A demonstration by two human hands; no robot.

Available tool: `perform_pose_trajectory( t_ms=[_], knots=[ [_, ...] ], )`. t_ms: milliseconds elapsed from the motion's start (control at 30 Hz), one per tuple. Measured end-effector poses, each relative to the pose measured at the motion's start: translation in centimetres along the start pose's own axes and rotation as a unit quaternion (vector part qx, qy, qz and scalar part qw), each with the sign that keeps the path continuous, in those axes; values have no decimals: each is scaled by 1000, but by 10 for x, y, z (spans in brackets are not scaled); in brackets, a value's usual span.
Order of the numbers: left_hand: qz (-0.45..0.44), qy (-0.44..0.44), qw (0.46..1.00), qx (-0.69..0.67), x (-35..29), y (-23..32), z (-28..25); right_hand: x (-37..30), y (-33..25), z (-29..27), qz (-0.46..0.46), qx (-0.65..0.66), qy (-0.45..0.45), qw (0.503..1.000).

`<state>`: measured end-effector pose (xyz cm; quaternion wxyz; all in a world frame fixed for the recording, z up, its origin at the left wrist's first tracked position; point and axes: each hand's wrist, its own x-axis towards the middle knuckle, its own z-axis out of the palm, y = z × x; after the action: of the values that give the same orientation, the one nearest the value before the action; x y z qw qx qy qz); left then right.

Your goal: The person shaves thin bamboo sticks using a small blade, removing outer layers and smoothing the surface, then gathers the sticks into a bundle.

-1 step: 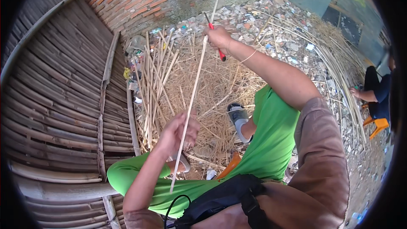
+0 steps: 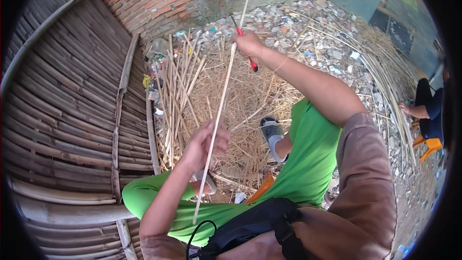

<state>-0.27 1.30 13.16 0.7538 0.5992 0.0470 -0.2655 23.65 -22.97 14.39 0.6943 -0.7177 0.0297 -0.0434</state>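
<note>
A long pale bamboo strip (image 2: 222, 97) slants from the far wall down toward my lap. Its upper part is in my right hand (image 2: 249, 46), which is closed around it and a red-handled tool (image 2: 252, 63). The tool's thin dark blade points up past my fingers; its exact kind I cannot make out. Lower down, the strip passes in front of my left hand (image 2: 207, 144). That hand's fingers are blurred but look loosely bent and apart, not closed on the strip.
Bamboo shavings (image 2: 245, 86) cover the ground between my feet. Several strips (image 2: 180, 74) lean at the left beside a bamboo slat wall (image 2: 62, 120). Rubble (image 2: 332, 53) and long strips (image 2: 380, 74) lie at right. Another person (image 2: 428, 110) sits by an orange stool (image 2: 428, 147).
The strip's lower end has moved slightly down toward me, and my left hand has risen a little. My right hand keeps its hold; the whole view has shifted slightly.
</note>
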Motion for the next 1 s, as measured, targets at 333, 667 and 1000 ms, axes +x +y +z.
perform_pose_trajectory(
  t_ms=[333,667,1000],
  knots=[
    [45,31,994,-98,37,30,-15,-40,5,44,0,-66,-163,984],
    [30,95,984,-149,46,21,-43,-126,18,37,-363,-452,-285,763],
    [27,61,996,-67,23,13,-30,-102,16,46,-356,-546,-147,744]
  ],
)
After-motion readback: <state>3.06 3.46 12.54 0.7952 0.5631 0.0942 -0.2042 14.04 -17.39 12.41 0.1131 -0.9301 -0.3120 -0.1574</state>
